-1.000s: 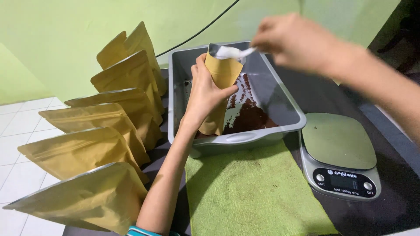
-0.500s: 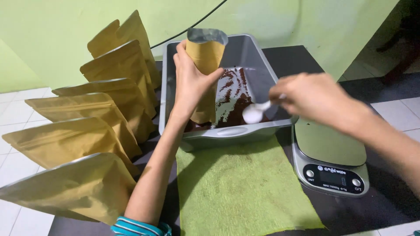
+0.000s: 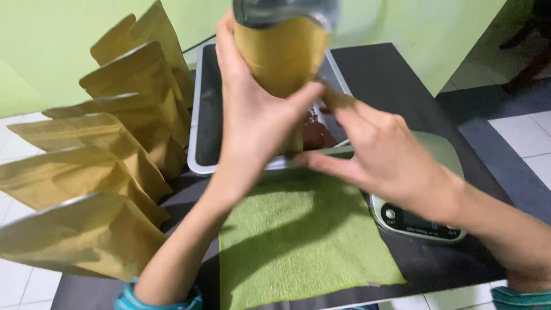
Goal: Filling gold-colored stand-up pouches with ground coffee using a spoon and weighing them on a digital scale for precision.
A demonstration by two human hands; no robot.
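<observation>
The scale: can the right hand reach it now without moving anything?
Probably yes. The right hand hovers just above the scale, nothing lies between them, and only its fingertips touch the pouch that the left hand holds.

Left hand (image 3: 252,115) raised, grip closed, fingers wrapped. Right hand (image 3: 379,155) alongside, fingers extended, forearms converging.

Left hand (image 3: 252,123) grips upright kraft pouch (image 3: 281,51) over grey tray (image 3: 204,115); right hand (image 3: 384,158) touches pouch base; scale (image 3: 425,221) beside green cloth (image 3: 298,235).

Two bare forearms, teal striped cuffs at both wrists, no gloves
</observation>
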